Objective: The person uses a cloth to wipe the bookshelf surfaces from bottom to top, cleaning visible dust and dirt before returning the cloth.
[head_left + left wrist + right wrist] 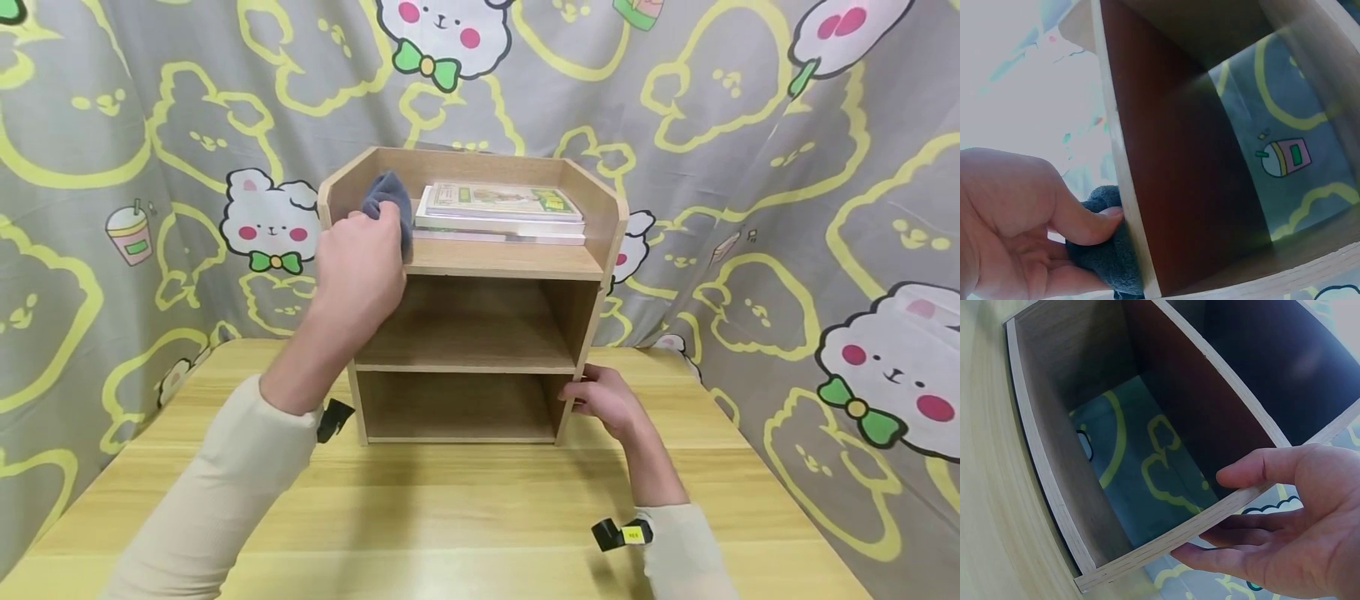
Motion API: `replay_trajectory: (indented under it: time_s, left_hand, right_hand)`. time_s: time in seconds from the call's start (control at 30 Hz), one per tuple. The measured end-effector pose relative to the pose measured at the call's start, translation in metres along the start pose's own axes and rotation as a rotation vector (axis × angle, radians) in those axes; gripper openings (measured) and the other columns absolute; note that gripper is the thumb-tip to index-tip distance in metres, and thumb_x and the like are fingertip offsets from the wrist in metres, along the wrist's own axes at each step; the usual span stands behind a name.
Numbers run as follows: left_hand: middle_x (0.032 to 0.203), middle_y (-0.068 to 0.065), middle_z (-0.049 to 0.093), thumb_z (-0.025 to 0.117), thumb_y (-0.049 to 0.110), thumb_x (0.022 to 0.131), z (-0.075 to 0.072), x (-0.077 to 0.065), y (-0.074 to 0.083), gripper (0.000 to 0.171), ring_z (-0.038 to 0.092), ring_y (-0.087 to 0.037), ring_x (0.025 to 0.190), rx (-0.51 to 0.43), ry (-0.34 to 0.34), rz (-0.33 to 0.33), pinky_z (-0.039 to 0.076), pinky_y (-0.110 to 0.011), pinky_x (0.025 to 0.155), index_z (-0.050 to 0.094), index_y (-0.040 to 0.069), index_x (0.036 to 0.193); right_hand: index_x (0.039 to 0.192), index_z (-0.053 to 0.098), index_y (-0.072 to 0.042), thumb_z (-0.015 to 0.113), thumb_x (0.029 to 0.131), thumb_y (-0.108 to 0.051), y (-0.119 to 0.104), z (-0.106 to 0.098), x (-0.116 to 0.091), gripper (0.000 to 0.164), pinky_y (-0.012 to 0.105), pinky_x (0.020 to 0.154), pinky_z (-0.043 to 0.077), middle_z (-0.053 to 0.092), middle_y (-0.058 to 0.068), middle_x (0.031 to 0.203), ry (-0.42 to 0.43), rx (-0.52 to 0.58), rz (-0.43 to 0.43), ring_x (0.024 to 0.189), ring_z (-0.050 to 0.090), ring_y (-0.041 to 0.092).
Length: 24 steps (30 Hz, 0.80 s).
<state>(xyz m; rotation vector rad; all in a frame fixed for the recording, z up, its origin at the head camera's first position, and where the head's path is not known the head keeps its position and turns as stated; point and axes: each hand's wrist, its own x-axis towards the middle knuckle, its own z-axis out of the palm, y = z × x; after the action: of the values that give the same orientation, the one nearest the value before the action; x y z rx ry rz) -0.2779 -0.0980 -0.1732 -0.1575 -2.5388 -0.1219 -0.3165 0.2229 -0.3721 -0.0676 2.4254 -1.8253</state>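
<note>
A small wooden shelf unit with open tiers stands on the table in the head view. My left hand holds a bunched dark grey-blue cloth at the left end of the top tier. In the left wrist view the thumb presses the cloth against the front edge of a shelf board. Low on the unit's right side, my right hand grips the side panel. The right wrist view has its thumb inside that panel and its fingers outside.
A short stack of books lies on the top tier, right of the cloth. Below are two compartments. The wood-grain table extends in front and to both sides. A patterned grey curtain hangs behind and at both sides.
</note>
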Motion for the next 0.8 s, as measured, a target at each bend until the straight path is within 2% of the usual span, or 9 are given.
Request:
replay_trajectory:
  time_s: [0.23, 0.33, 0.43, 0.53, 0.63, 0.7, 0.8]
  left_hand:
    - [0.102, -0.031, 0.063, 0.058, 0.009, 0.092, -0.004, -0.008, 0.0, 0.04, 0.066, -0.048, 0.086, -0.027, 0.009, 0.001, 0.056, -0.058, 0.076, 0.052, -0.004, 0.13]
    - [0.101, -0.03, 0.06, 0.067, 0.022, 0.095, -0.005, -0.009, -0.002, 0.042, 0.064, -0.048, 0.086, -0.08, 0.004, 0.019, 0.055, -0.058, 0.075, 0.051, 0.001, 0.127]
    - [0.101, -0.028, 0.055, 0.072, 0.042, 0.092, -0.002, -0.009, 0.0, 0.054, 0.061, -0.046, 0.086, -0.133, 0.017, 0.042, 0.054, -0.059, 0.075, 0.049, 0.005, 0.124]
    - [0.103, -0.027, 0.052, 0.069, 0.045, 0.094, 0.007, -0.006, 0.004, 0.05, 0.058, -0.044, 0.09, -0.168, 0.086, 0.083, 0.053, -0.059, 0.077, 0.05, 0.007, 0.122]
    - [0.121, -0.028, 0.053, 0.065, 0.031, 0.099, 0.019, -0.002, 0.006, 0.037, 0.058, -0.045, 0.1, -0.225, 0.189, 0.132, 0.052, -0.06, 0.082, 0.049, 0.012, 0.126]
    - [0.138, -0.024, 0.048, 0.068, 0.025, 0.097, 0.026, 0.001, 0.005, 0.046, 0.058, -0.044, 0.108, -0.277, 0.249, 0.157, 0.052, -0.06, 0.084, 0.043, 0.019, 0.136]
    - [0.155, -0.015, 0.036, 0.078, 0.025, 0.089, 0.032, 0.006, -0.002, 0.082, 0.055, -0.04, 0.119, -0.373, 0.3, 0.153, 0.052, -0.062, 0.086, 0.024, 0.03, 0.151]
  right_hand:
    - [0.139, 0.049, 0.011, 0.064, 0.088, -0.006, -0.003, -0.001, -0.002, 0.056, 0.04, 0.095, 0.055, 0.063, 0.013, 0.111, -0.002, -0.008, -0.002, 0.097, 0.063, 0.015]
    - [0.138, 0.05, 0.01, 0.064, 0.088, -0.006, -0.003, -0.001, -0.003, 0.055, 0.039, 0.094, 0.055, 0.063, 0.012, 0.11, -0.004, -0.009, -0.005, 0.096, 0.064, 0.015]
    - [0.138, 0.05, 0.011, 0.064, 0.087, -0.006, -0.002, -0.002, -0.002, 0.055, 0.039, 0.093, 0.056, 0.063, 0.013, 0.11, 0.001, -0.008, -0.009, 0.096, 0.064, 0.015]
    - [0.139, 0.049, 0.011, 0.064, 0.088, -0.005, 0.0, -0.003, 0.0, 0.056, 0.038, 0.093, 0.056, 0.063, 0.014, 0.112, -0.001, -0.005, -0.009, 0.097, 0.064, 0.016]
    - [0.14, 0.049, 0.01, 0.063, 0.088, -0.005, 0.003, -0.002, 0.001, 0.056, 0.036, 0.091, 0.056, 0.063, 0.015, 0.115, -0.005, 0.002, -0.002, 0.098, 0.063, 0.017]
    - [0.139, 0.05, 0.01, 0.063, 0.087, -0.004, 0.004, -0.001, 0.002, 0.056, 0.036, 0.09, 0.056, 0.063, 0.016, 0.116, -0.008, -0.001, -0.003, 0.098, 0.063, 0.018]
    - [0.139, 0.051, 0.009, 0.064, 0.087, -0.004, 0.004, 0.0, 0.002, 0.055, 0.036, 0.09, 0.057, 0.063, 0.016, 0.114, -0.001, -0.002, 0.0, 0.098, 0.064, 0.018]
